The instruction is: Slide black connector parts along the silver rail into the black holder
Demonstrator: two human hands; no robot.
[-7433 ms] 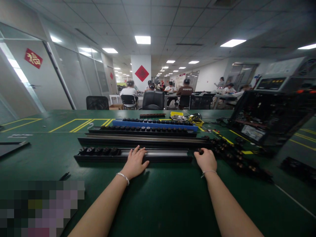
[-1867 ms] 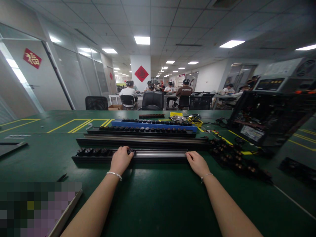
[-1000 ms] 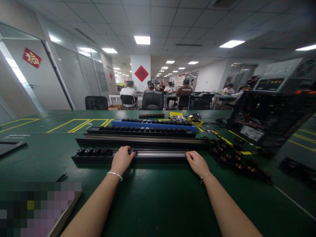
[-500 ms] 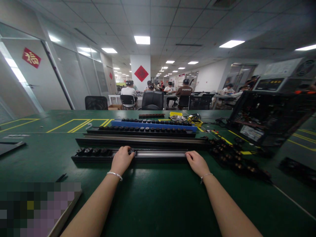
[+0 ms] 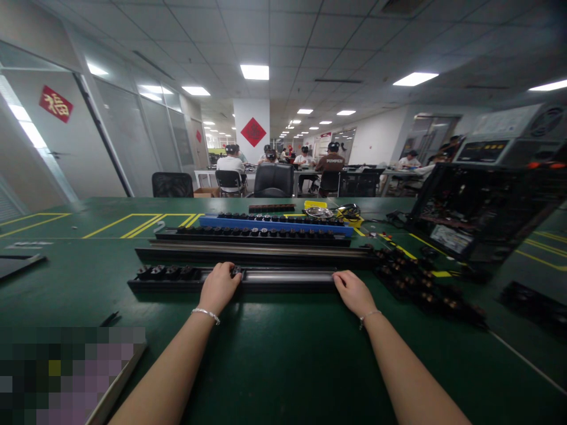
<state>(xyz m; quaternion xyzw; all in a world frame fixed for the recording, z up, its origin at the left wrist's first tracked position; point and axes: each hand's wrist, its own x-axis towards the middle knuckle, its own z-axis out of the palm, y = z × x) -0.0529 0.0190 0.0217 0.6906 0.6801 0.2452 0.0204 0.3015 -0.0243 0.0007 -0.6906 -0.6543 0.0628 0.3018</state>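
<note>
In front of me a long black metal channel (image 5: 287, 276) lies across the table, its bare inside shining silver. Several black socket modules (image 5: 170, 272) sit in its left part. My left hand (image 5: 220, 286) is closed over the channel near its middle, fingers around a black socket module (image 5: 237, 272) that peeks out at the fingertips. At the channel's right end, the fingers of my right hand (image 5: 352, 289) are curled against the rim. Whether they pinch the rim or something small is hidden.
Behind lie another bare black channel (image 5: 266, 251), a socket-filled black one (image 5: 248, 234) and a blue one (image 5: 274, 224). Loose black sockets (image 5: 420, 283) are heaped at right, near an open computer case (image 5: 482, 212). A metal dish (image 5: 319, 212) stands at the back; people sit beyond.
</note>
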